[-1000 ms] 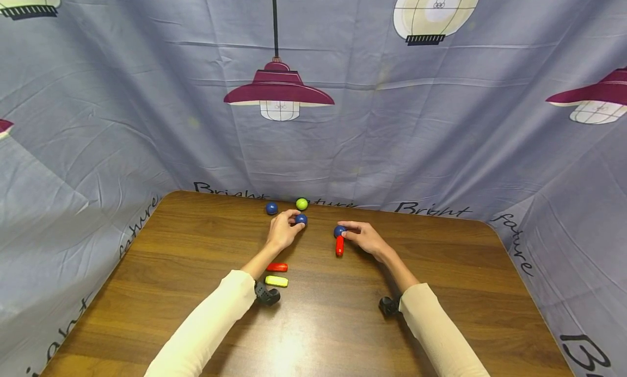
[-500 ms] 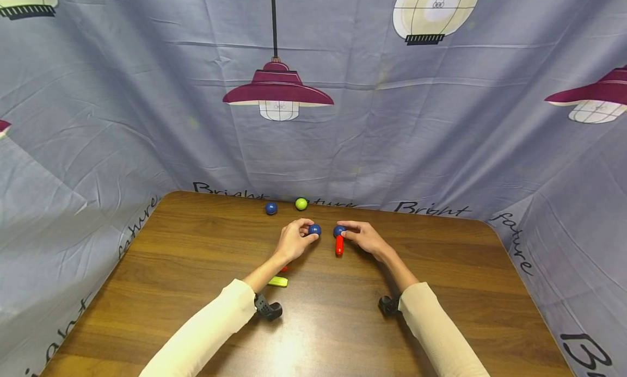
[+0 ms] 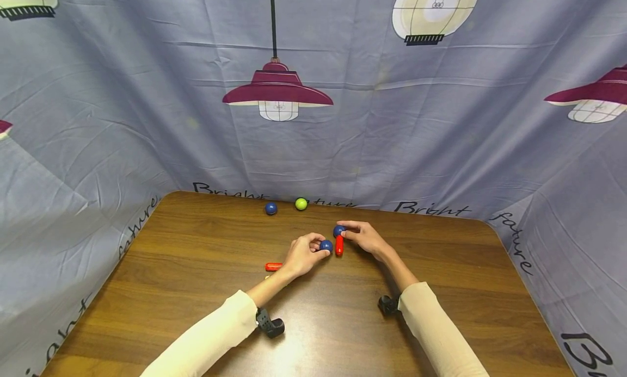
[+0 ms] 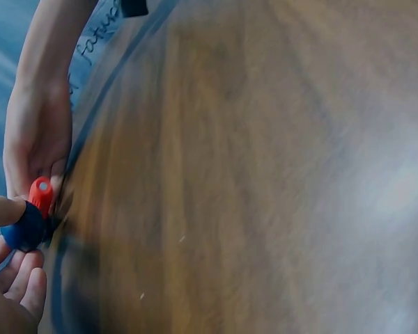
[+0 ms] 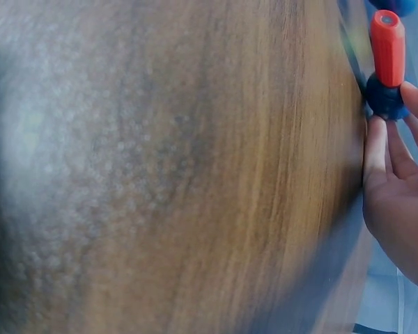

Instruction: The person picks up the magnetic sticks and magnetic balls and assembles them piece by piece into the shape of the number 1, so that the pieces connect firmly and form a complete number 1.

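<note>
The left hand [image 3: 305, 254], its grip pinching a glossy round blue ball [image 3: 326, 247], is just beside a slim red rod [image 3: 339, 246]; the right hand [image 3: 363, 238] pinches a second blue ball [image 3: 338, 231], touching the rod's far end, over the brown wood-grain counter [image 3: 196, 257].

From my console I can read "Bright" [image 3: 433, 209] and "fature" [image 3: 512, 243], repeated in black script along the bottom of the grey-blue fabric backdrop [image 3: 372, 148]; one word, its start hidden behind the yellow-green ball [image 3: 301, 204], shows me "ature". My left wrist view gives a blurry "fature".
</note>
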`<state>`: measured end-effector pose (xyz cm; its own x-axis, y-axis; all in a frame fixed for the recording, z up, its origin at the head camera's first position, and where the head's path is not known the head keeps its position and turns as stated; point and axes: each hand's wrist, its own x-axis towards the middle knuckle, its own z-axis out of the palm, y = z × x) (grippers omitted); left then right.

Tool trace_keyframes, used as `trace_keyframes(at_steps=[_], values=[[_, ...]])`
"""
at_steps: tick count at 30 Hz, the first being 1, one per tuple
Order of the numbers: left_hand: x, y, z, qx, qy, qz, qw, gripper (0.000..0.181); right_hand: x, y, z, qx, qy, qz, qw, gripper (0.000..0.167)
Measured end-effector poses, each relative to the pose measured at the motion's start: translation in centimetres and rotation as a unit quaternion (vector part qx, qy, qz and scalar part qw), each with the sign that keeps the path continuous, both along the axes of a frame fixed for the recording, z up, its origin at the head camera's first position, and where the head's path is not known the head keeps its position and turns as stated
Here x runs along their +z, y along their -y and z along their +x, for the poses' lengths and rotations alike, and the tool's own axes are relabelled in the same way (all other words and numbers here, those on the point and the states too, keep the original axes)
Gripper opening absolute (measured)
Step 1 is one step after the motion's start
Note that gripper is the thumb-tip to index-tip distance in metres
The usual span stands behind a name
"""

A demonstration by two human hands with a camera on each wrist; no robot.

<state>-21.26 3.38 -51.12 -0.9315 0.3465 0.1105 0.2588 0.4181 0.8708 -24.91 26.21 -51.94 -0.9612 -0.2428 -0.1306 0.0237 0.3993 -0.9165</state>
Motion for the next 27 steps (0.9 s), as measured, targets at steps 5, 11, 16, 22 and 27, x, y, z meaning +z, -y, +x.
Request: trace_keyframes(at_steps=[5, 11, 16, 22, 27], values=[[-0.2, -0.6, 0.8, -0.004, 0.013, 0.006, 0.9999, 0.029, 0.8, 0.2, 0.4, 0.006, 0.001, -0.007, 1.0, 0.04], [-0.4, -1.0, 1.6, -0.012, 0.016, 0.007, 0.9998, 0.028, 3.2, 1.0, 1.6, 0.016, 0.009, -0.004, 0.9998, 0.04], [-0.4, -1.2, 2.1, -0.021, 0.018, 0.016, 0.9995, 0.026, 2.4, 0.7, 1.2, 0.014, 0.005, -0.011, 0.9998, 0.04], [-0.6, -1.5, 2.3, -0.024, 0.02, 0.025, 0.9992, 0.027, 0.0, 0.0, 0.1, 0.006, 0.0, -0.015, 0.9999, 0.04], [-0.7, -1.7, 2.3, -0.024, 0.017, 0.023, 0.9993, 0.027, -0.4, 0.0, -0.1, 0.0, 0.003, -0.009, 1.0, 0.04]])
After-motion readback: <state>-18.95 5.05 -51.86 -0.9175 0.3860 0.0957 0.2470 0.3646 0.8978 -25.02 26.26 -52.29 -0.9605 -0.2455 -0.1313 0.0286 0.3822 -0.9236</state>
